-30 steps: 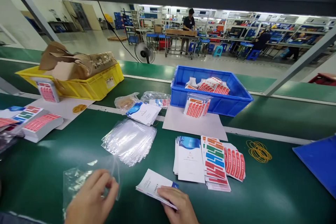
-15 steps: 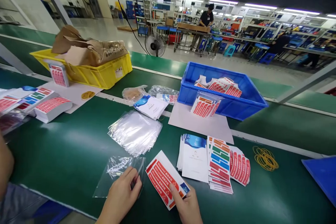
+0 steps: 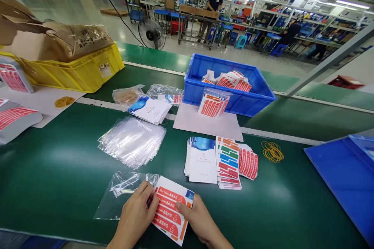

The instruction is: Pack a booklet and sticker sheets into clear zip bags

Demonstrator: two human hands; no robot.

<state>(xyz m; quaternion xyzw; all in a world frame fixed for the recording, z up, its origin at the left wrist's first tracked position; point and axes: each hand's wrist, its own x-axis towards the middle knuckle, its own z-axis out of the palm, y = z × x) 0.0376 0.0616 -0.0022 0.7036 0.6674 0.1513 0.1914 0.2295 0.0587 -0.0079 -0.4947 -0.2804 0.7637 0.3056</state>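
Observation:
My left hand [image 3: 137, 214] pinches the open edge of a clear plastic bag [image 3: 118, 194] lying on the green belt. My right hand [image 3: 201, 221] grips a small stack of cards, its top one a red-and-white sticker sheet [image 3: 171, 212], with its left end at the bag's mouth. Just beyond lie a stack of white-and-blue leaflets [image 3: 201, 159], a stack of coloured label sheets [image 3: 228, 162] and a stack of red sticker sheets [image 3: 249, 165]. A pile of empty clear bags [image 3: 132, 141] sits to the left of them.
A blue bin [image 3: 251, 101] with filled packets stands behind, one packet [image 3: 212, 105] leaning on its front. A yellow bin [image 3: 76, 74] with brown paper is at left. Rubber bands [image 3: 272, 151] lie at right, a blue tray [image 3: 347, 175] at far right. People work at distant benches.
My right hand has turned the stack so the red sticker sheet faces up and brought it to the bag's mouth. My left hand has shifted its hold to the bag's open edge.

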